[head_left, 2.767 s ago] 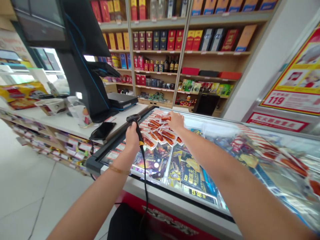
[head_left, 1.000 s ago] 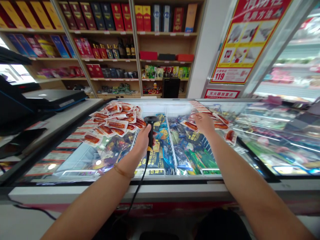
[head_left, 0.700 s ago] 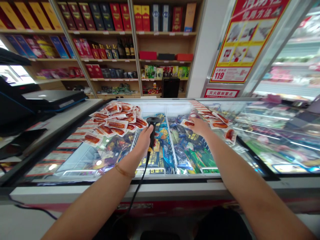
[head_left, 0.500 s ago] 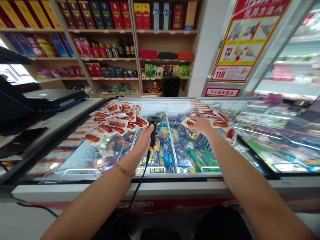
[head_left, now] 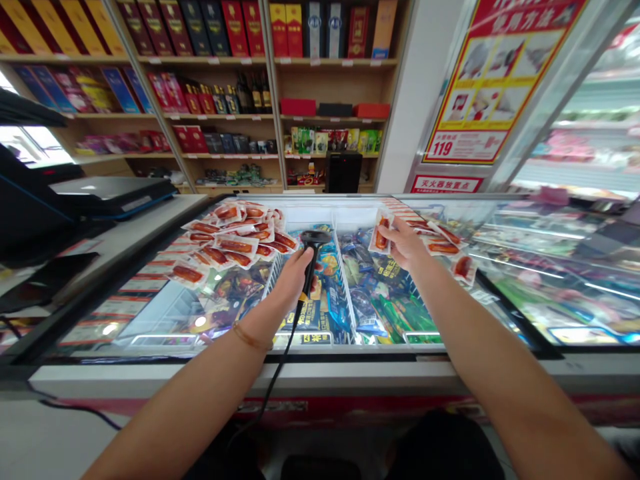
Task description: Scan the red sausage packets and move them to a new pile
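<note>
My left hand [head_left: 296, 275] is closed round the handle of a black barcode scanner [head_left: 316, 237], its head pointing away from me and its cable running down toward me. In my right hand [head_left: 407, 247] is a clear-packed sausage [head_left: 382, 232], pinched by its right edge and standing nearly upright. A heap of packed sausages [head_left: 235, 245] lies on the freezer's glass to the left of the scanner. More packed sausages [head_left: 443, 247] lie beyond and beside my right hand, one [head_left: 463, 268] apart from the others.
The chest freezer [head_left: 350, 373] spans the space before me, with bagged frozen goods [head_left: 380, 287] in wire baskets under its glass. A flat scale-like device [head_left: 113, 193] sits on the left counter. Shelves of boxes and bottles [head_left: 220, 93] stand behind.
The packed sausage in my right hand has turned from lying tilted to nearly upright and has risen slightly. My left hand and the scanner have hardly moved.
</note>
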Tool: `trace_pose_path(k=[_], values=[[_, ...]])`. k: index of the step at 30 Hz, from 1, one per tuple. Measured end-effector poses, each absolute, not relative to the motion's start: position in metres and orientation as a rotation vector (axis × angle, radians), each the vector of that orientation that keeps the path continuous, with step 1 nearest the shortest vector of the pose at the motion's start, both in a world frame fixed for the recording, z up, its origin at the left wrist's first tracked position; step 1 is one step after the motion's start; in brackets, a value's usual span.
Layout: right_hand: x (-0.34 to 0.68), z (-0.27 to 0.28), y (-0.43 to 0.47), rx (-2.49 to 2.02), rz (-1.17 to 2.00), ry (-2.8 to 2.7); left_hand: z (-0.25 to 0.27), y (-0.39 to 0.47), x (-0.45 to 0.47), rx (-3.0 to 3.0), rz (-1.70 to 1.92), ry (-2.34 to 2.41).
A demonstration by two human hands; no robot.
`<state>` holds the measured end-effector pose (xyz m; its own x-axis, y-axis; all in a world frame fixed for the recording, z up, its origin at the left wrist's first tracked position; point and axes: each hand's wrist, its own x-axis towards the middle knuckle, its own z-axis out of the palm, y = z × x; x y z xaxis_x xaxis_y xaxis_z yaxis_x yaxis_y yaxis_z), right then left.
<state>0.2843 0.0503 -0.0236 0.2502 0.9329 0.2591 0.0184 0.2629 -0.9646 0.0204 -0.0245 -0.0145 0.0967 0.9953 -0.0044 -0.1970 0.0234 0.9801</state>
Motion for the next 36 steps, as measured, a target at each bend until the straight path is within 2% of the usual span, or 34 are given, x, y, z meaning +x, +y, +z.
trace_pose_path(k=[4, 12, 20, 36], values=[[0.274, -0.024, 0.045, -1.033, 1.017, -0.917, -0.016, -0.024, 0.020, 1.142, 1.198, 0.955], [0.269, -0.016, 0.038, -1.011, 0.922, -0.906, -0.018, -0.026, 0.020, 1.205, 1.169, 0.885], [0.253, -0.033, 0.040, -1.054, 0.812, -1.031, -0.015, -0.034, 0.021, 1.247, 1.131, 0.746], [0.231, -0.041, 0.040, -0.984, 0.790, -1.024, -0.015, -0.035, 0.022, 1.298, 1.082, 0.721]])
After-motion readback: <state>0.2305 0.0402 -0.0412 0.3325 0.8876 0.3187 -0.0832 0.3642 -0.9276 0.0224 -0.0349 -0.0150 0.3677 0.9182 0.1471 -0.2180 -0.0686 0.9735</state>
